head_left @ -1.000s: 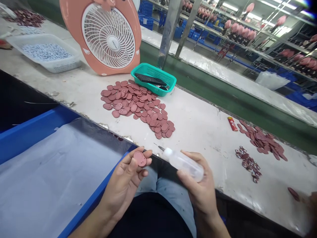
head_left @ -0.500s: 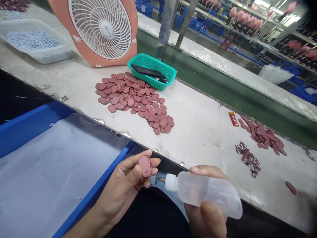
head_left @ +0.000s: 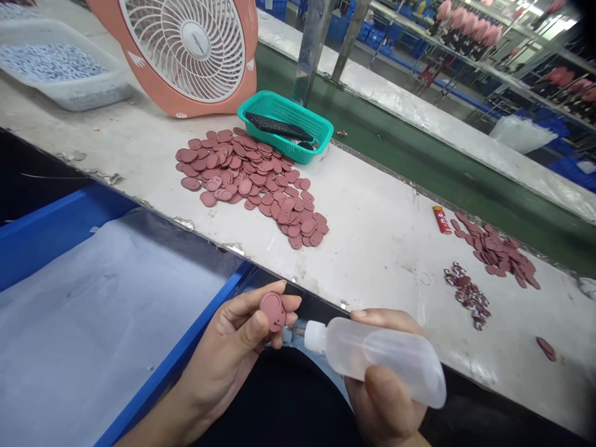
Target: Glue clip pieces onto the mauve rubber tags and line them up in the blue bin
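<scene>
My left hand (head_left: pixel 233 351) pinches a small pink oval piece (head_left: pixel 272 310) between thumb and fingertips, held up over my lap. My right hand (head_left: pixel 384 397) grips a clear plastic squeeze bottle (head_left: pixel 382 359) with a white cap and a thin metal needle tip. The needle points left and sits just below the pink piece, close to or touching its lower edge. Both hands hover in front of the near edge of the white worktable (head_left: pixel 372 242).
A large heap of pink oval pieces (head_left: pixel 254 180) lies mid-table, a smaller heap (head_left: pixel 496 251) and a clump of printed bits (head_left: pixel 465 295) at the right. A teal basket (head_left: pixel 285 124), an orange fan (head_left: pixel 186 43), a white tray (head_left: pixel 56 68) and a red lighter (head_left: pixel 441 219) stand behind. A blue bin with white liner (head_left: pixel 93 310) is at left.
The bottle swung from upright-ish beside my right hand to lying level, its needle now brought up to the pink piece. The left hand kept the piece and barely shifted.
</scene>
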`<state>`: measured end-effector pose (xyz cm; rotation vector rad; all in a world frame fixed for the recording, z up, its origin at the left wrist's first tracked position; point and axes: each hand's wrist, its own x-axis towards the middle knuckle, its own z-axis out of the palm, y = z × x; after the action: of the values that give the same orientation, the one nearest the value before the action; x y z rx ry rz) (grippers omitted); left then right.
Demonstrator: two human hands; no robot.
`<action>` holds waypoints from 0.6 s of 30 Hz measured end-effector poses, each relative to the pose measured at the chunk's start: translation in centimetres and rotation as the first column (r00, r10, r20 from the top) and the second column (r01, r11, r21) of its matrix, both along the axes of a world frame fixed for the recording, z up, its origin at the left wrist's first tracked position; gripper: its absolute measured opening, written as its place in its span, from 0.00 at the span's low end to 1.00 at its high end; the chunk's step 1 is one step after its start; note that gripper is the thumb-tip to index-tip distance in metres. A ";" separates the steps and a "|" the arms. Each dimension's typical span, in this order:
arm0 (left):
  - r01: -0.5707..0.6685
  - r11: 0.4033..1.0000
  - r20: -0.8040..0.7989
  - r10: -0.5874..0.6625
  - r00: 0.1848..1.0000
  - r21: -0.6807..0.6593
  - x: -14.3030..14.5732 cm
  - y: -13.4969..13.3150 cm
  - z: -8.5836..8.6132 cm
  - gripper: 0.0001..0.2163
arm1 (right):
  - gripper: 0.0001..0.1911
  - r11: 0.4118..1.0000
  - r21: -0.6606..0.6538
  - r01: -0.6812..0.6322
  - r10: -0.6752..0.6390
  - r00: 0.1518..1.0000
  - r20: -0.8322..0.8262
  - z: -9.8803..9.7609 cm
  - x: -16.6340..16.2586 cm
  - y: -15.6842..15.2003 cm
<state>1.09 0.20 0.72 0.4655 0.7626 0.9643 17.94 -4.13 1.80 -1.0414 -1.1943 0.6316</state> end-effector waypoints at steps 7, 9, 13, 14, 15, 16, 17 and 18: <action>0.004 1.000 0.011 -0.004 1.000 0.007 -0.1 -0.2 -0.4 0.13 | 0.12 1.000 -0.020 0.011 -0.011 1.000 -0.009 0.3 -0.2 0.0; 0.001 1.000 0.017 -0.001 1.000 0.011 -0.1 -0.1 -0.3 0.13 | 0.12 1.000 -0.015 0.019 -0.019 1.000 0.005 0.3 -0.2 0.1; -0.014 1.000 0.020 0.014 1.000 -0.010 -0.1 0.0 -0.4 0.14 | 0.15 0.996 -0.025 0.084 -0.083 0.995 0.052 0.2 0.1 0.0; -0.016 1.000 0.021 0.016 1.000 -0.012 0.0 0.0 -0.4 0.14 | 0.16 0.995 -0.032 0.091 -0.089 0.994 0.066 0.2 0.2 0.0; -0.019 1.000 0.023 0.019 1.000 -0.011 0.0 0.0 -0.4 0.14 | 0.17 0.995 -0.037 0.094 -0.091 0.993 0.077 0.2 0.2 -0.1; -0.020 1.000 0.022 0.020 1.000 -0.010 0.0 0.0 -0.4 0.14 | 0.16 0.995 -0.039 0.094 -0.091 0.993 0.081 0.2 0.2 -0.1; -0.020 1.000 0.023 0.020 1.000 -0.005 0.0 -0.1 -0.5 0.13 | 0.16 0.995 -0.041 0.091 -0.087 0.993 0.075 0.2 0.2 -0.1; -0.020 1.000 0.023 0.020 1.000 -0.002 -0.1 -0.1 -0.5 0.14 | 0.15 0.996 -0.038 0.086 -0.084 0.995 0.063 0.1 0.2 0.0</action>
<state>1.03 0.11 0.24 0.4448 0.7483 0.9862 18.14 -4.17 1.93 -1.1470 -1.1880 0.5630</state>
